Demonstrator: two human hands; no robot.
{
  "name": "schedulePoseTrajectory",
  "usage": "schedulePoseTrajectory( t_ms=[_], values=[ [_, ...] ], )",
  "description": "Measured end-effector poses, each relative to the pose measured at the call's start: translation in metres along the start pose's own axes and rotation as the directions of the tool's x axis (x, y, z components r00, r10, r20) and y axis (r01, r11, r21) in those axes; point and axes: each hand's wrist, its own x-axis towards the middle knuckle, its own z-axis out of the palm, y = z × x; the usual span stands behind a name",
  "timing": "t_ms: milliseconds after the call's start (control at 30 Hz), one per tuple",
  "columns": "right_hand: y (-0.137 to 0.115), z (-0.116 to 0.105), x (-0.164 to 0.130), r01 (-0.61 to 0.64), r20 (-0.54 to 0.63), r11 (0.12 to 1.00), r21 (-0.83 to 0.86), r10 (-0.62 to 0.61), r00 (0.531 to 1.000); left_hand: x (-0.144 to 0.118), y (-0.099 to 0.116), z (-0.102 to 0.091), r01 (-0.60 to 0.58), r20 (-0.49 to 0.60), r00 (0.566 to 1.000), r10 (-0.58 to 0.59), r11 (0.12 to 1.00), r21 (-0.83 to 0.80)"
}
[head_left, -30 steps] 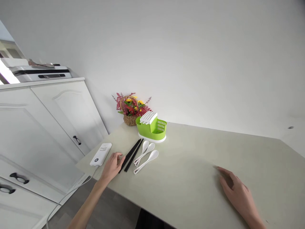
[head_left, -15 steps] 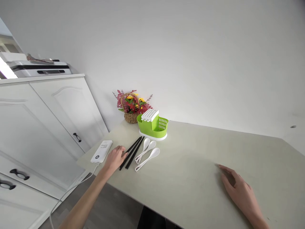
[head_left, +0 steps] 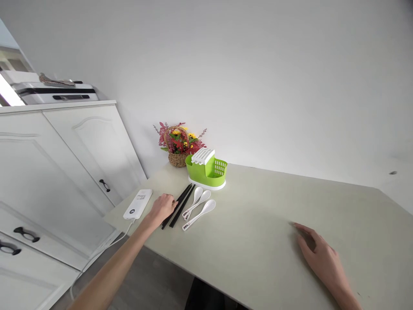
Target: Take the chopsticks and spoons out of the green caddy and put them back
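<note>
Chopsticks (head_left: 179,205), black, one bundle: I am seeing them lying flat on the beige table (head_left: 258,232) near its left end, pointing from the near edge toward the far wall.

Spoons (head_left: 199,208), white, three: lying just beside the chopsticks on their right, bowls away from me, handles fanning toward the near edge.

Cutlery holder (head_left: 207,169), green with a white slotted insert and white base: standing upright just beyond the tips of the chopsticks and the spoon bowls.

Flower basket (head_left: 177,146), wicker, red and yellow blooms: standing behind the holder, against the wall.

Power bank (head_left: 137,203), white, with a cable (head_left: 97,258) trailing off the table edge: lying to the left of the chopsticks, with my left hand between the two.

Cabinets (head_left: 64,172), white, dark handles: standing left of the table, a printer-like device (head_left: 54,91) sitting on top.

Left hand (head_left: 164,207): I am resting it on the table with fingers loosely curled, fingertips touching the near part of the chopsticks; I cannot tell whether they are closing around them. Nothing is lying across the chopsticks other than this hand.

Right hand (head_left: 321,254): I am laying it flat and open, palm down, on bare table well apart to the right, holding nothing.
</note>
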Motion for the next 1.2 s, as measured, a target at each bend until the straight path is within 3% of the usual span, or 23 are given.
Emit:
schedulePoseTrajectory(
  t_ms=[133,300,500,733,1000,1200],
  values=[
    [0.001,0.000,-0.001,-0.003,0.002,1.000,0.003,0.003,1.000,-0.005,0.007,0.000,-0.007,0.007,1.000,0.007,1.000,-0.021],
    [0.000,0.001,-0.001,-0.002,0.000,1.000,0.006,0.002,1.000,-0.003,0.017,-0.008,0.039,0.098,0.994,-0.041,0.999,0.019],
    [0.000,0.000,-0.002,0.016,-0.011,1.000,0.002,-0.016,1.000,0.011,0.022,-0.016,0.067,0.145,0.987,-0.071,0.997,0.034],
    [0.001,0.001,0.000,0.026,-0.009,1.000,0.013,-0.026,1.000,0.029,0.023,-0.010,0.072,0.145,0.987,-0.072,0.997,0.006],
    [-0.002,-0.001,-0.002,0.007,0.020,0.999,0.040,-0.008,1.000,0.008,0.019,0.006,0.090,0.141,0.986,-0.085,0.996,-0.029],
    [-0.001,-0.001,-0.001,0.009,0.025,1.000,0.020,-0.009,1.000,-0.007,0.007,0.012,0.180,0.095,0.982,-0.166,0.969,-0.166]
  ],
)
